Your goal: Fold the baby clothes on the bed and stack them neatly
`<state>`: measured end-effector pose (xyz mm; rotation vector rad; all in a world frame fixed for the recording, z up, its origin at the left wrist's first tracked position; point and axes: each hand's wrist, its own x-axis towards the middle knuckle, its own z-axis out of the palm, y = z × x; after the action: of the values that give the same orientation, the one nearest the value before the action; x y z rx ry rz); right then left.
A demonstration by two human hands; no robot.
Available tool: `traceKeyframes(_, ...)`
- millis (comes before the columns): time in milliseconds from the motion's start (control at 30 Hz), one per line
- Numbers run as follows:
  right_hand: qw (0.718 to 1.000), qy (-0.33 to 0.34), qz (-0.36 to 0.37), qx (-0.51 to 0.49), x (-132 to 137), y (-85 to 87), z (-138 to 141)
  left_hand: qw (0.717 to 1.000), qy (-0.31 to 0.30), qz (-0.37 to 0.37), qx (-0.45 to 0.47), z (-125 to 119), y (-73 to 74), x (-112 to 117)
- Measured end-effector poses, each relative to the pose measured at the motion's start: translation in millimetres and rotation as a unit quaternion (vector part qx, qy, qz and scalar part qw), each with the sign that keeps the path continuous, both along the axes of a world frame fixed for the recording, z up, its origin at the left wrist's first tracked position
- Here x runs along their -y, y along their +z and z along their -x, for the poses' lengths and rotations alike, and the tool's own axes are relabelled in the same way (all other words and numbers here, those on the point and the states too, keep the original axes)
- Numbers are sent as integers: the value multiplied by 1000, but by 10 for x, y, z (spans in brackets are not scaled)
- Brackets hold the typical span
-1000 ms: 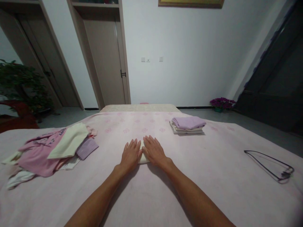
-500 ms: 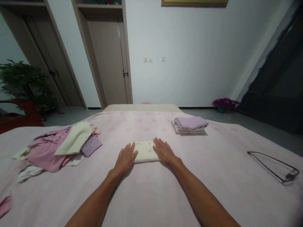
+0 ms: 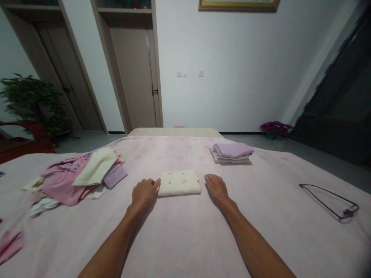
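Note:
A folded cream garment (image 3: 179, 183) with small printed motifs lies flat in the middle of the bed-like pink cover. My left hand (image 3: 145, 191) rests beside its left edge with the fingers curled in; the thumb side comes close to the fabric, and I cannot tell if it touches. To the right, my right hand (image 3: 216, 186) is curled too, a small gap away from the garment. Nothing shows in either hand. Beyond my right hand sits a stack of folded clothes (image 3: 232, 152), lilac on top and cream below.
A loose heap of clothes (image 3: 66, 179), pink, cream and lilac, lies on the left of the pink cover (image 3: 179, 239). Pink fabric (image 3: 11, 245) shows at the near left edge. A thin black frame-like object (image 3: 329, 201) lies at right. Behind stand a door (image 3: 133, 77) and purple flowers (image 3: 276, 127).
Both hands have come off the cream garment and moved outward to its sides, their flat fingers now curled. The garment's whole top is now visible. The view has shifted slightly.

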<state>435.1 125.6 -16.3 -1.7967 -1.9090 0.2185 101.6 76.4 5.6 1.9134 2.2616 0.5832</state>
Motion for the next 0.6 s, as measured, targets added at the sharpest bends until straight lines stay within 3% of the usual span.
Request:
traceKeyframes(233,998,12,50,36,94,247,255,982,-6,31,186,-145,-55,-134)
traceKeyframes(433,973,46,165,-154,-49,218,340,944,-56,29,324,-133,-185,-231)
traceKeyframes(533,957,77,174,-221,-35,156,356,919,-93,12,382,-163,-108,-197)
traceKeyframes(600,923,113,160,-330,-4,153,360,904,-124,-28,407,-165,1,-161)
